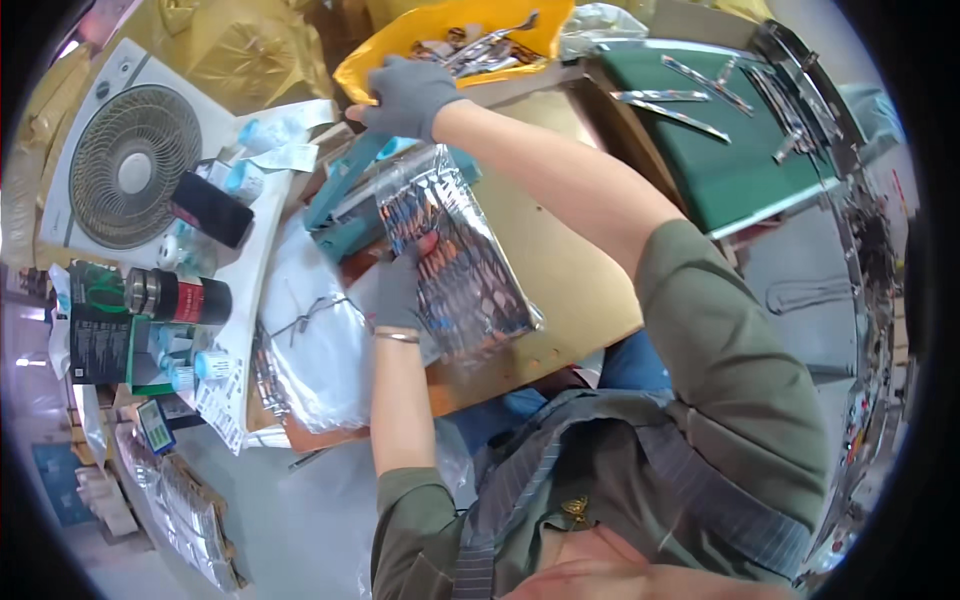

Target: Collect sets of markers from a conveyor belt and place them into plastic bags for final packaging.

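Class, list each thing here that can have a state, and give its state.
Left hand: gripping the clear bag
Right hand: at the yellow bag's edge, grip unclear
Clear bag: filled
Yellow bag: open, items inside
Phone: screen dark
Flask: lid on
Fan: spinning or not, unclear

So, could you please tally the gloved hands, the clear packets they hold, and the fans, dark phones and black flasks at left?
Gloved hands: 2
Clear packet: 1
Fan: 1
Dark phone: 1
Black flask: 1
Total: 6
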The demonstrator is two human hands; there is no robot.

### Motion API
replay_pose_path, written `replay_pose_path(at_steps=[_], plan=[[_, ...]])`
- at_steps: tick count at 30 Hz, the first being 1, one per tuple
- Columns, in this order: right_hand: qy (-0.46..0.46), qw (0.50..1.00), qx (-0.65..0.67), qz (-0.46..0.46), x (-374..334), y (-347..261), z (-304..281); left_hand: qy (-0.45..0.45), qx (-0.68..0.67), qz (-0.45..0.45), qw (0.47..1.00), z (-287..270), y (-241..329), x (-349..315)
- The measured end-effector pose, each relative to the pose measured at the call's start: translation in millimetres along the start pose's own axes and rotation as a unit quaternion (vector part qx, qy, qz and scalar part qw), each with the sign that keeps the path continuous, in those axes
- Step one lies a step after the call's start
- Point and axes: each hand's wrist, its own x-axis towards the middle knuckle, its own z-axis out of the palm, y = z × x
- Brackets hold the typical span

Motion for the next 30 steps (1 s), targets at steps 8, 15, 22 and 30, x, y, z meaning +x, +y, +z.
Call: replay_pose_path(at_steps=[8, 15, 22, 30], plan=[[0.061, 0.996, -0.064, 0.006, -24, 91, 76, 0.112, 0.158, 0.130, 0.972, 13, 20, 4], [-0.041, 0.991, -0.040, 0.119, -14, 68, 69, 0.038, -0.112, 0.119, 0.986, -7, 11, 14], [-0.053, 0.992, 0.020, 0.111, -20, 61, 73, 0.221, 0.449, 0.131, 0.856, -12, -5, -55], [-0.005, 0.920, 0.223, 0.322, -157, 42, 20, 0.105, 0.329, 0.055, 0.937, -12, -21, -46]])
